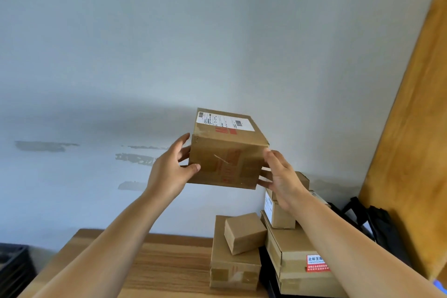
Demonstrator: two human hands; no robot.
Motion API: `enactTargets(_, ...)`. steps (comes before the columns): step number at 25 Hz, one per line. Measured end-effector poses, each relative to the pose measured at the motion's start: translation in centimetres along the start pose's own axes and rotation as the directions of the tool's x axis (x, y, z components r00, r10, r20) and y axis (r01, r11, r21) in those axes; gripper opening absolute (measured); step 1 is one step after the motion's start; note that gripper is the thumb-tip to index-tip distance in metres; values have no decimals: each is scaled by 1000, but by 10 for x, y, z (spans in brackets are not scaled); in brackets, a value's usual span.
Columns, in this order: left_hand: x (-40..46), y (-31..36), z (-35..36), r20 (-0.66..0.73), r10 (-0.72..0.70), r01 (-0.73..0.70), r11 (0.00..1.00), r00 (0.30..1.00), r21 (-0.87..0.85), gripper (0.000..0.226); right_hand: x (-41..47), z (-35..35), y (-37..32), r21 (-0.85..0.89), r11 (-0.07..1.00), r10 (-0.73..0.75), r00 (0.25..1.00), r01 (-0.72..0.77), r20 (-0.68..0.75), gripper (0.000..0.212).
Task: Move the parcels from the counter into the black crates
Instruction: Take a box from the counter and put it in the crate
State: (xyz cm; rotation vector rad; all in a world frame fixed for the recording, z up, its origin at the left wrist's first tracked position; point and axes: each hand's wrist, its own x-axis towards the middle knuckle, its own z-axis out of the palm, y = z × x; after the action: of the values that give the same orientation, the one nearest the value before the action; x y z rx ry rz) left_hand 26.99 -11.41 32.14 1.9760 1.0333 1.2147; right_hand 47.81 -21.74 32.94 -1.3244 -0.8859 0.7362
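Observation:
A brown cardboard parcel with a white shipping label on top is held up in the air in front of the wall, well above the wooden counter. My left hand grips its left side, thumb on the near face. My right hand grips its right side, fingers under the edge. More parcels stand stacked on the counter at the right: a small plain box on a larger one, and a box with a red sticker. A black crate shows at the lower left edge.
A pale wall fills the view behind the counter. A tall wooden board leans at the right. A black bag lies behind the stacked boxes, below the board.

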Motion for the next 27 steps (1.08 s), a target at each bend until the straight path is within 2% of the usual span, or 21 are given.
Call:
enactTargets(5,-1,-6,11,-23,6,-8,996,1000,-90,59,3,2,-3,84,995,62,997,-58,-42,30)
enactTargets(7,-2,-5,13,6,-21,22,985,1000,-172,50,4,1,-2,92,994,61,997,-55,-56,26)
enactTargets(10,-3,-5,16,70,-89,109,929,994,-355,21,4,0,-2,105,994,29,998,-23,-58,16)
enactTargets(13,-3,-9,17,82,-143,165,856,986,-489,17,1,-3,0,107,994,4,999,1,-49,11)
enactTargets(17,-4,-10,16,119,-172,209,813,978,-543,17,2,-6,5,68,998,-9,1000,11,-28,58)
enactTargets(19,-3,-8,16,144,-171,223,803,975,-553,22,3,-5,4,1,1000,-24,999,24,-27,73)
enactTargets(24,-1,-5,14,58,-158,159,751,986,-640,24,-2,1,-3,-77,995,-59,998,61,19,92)
enactTargets(27,-1,-4,8,20,-135,115,747,991,-655,27,-3,0,-10,-89,992,-87,996,88,13,88)
